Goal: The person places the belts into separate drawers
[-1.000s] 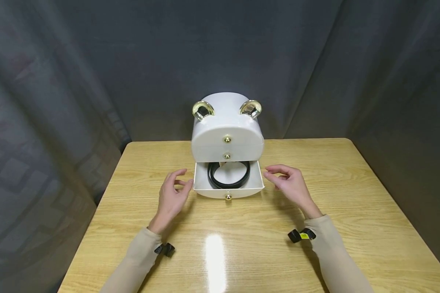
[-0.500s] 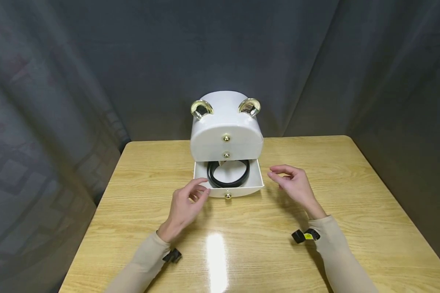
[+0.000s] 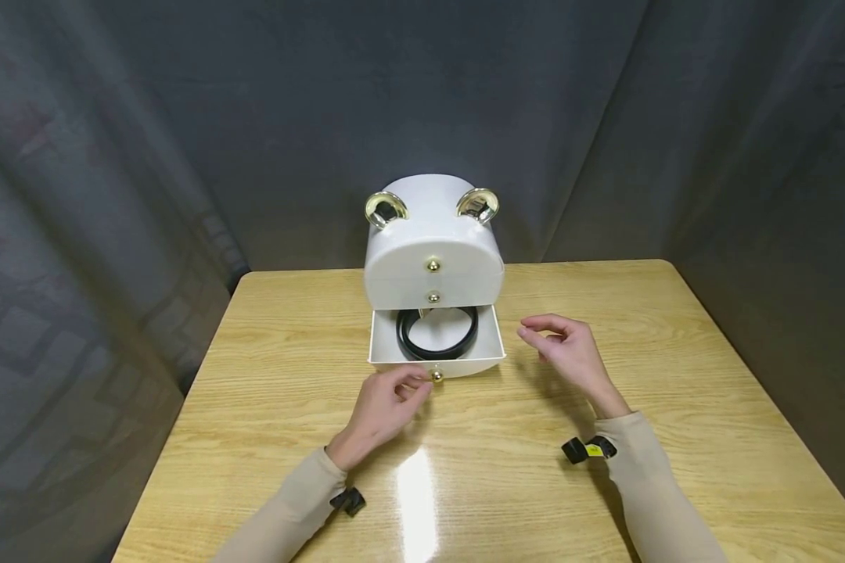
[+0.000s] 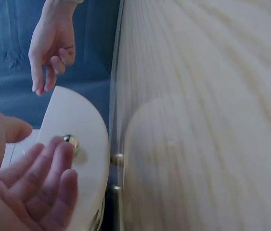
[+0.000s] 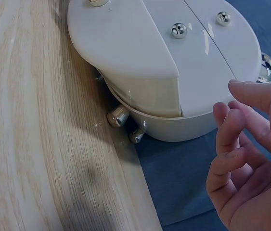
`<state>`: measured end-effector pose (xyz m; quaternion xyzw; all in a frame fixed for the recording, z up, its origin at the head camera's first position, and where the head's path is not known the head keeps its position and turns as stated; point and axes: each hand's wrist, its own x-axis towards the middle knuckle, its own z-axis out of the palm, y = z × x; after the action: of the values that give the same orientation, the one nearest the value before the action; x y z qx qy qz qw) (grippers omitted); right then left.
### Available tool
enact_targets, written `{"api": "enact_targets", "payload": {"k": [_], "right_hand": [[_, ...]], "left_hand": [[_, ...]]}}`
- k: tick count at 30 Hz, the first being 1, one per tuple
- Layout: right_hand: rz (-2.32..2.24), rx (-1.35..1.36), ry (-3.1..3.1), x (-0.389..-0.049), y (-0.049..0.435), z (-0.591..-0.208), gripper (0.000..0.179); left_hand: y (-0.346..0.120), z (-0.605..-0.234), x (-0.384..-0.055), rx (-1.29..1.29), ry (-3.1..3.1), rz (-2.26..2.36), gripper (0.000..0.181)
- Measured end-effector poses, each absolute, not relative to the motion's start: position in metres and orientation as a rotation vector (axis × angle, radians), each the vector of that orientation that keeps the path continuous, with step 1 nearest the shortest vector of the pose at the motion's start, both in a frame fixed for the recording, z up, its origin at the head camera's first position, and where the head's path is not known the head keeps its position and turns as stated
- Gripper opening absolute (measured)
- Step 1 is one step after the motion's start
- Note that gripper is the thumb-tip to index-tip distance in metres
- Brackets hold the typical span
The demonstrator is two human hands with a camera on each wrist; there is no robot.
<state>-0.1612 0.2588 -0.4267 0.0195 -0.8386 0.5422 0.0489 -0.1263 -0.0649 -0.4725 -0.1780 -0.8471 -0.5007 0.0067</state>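
Observation:
A white storage box (image 3: 433,274) with gold round ears has its bottom drawer (image 3: 493,332) pulled out toward me. Inside lies a coiled black belt (image 3: 458,348) with a small gold piece at its back. My left hand (image 3: 387,407) is at the drawer front, its fingertips right at the round gold knob (image 3: 437,376). In the left wrist view the thumb stands apart from the loosely bent fingers (image 4: 44,173), which overlap the knob (image 4: 71,141). My right hand (image 3: 566,352) hovers right of the drawer, fingers loosely bent, holding nothing.
The box stands at the back of a wooden table (image 3: 289,328), with a dark curtain (image 3: 310,141) behind it. Two more gold knobs (image 5: 178,31) sit on the upper part's front. Small feet (image 5: 118,116) show under the box in the right wrist view.
My left hand has moved rightward from beside the drawer, across its front left corner, to the knob. The right hand has shifted slightly right, away from the drawer. The drawer stays out.

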Motion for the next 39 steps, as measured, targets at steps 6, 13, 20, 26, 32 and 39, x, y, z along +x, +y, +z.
{"api": "enact_targets", "payload": {"k": [6,13,20,26,32,39], "right_hand": [[1.673,0.062,-2.550,-0.162,0.258,-0.428,0.033],[1.687,0.063,-2.555,-0.163,0.256,-0.429,0.035],[1.721,0.077,-2.532,-0.166,0.255,-0.433,0.032],[1.724,0.085,-2.516,-0.168,0.255,-0.436,0.029],[1.729,0.077,-2.517,-0.168,0.255,-0.437,0.030],[1.706,0.049,-2.546,-0.167,0.256,-0.436,0.032]], "left_hand": [[-0.056,-0.477,-0.128,-0.416,-2.783,-1.533,0.018],[-0.051,-0.478,-0.134,-0.316,-2.861,-1.458,0.029],[-0.047,-0.484,-0.139,-0.149,-2.806,-1.588,0.031],[-0.043,-0.485,-0.141,-0.118,-2.786,-1.560,0.026],[-0.043,-0.485,-0.145,-0.141,-2.767,-1.581,0.026],[-0.042,-0.484,-0.153,-0.190,-2.726,-1.591,0.023]]}}
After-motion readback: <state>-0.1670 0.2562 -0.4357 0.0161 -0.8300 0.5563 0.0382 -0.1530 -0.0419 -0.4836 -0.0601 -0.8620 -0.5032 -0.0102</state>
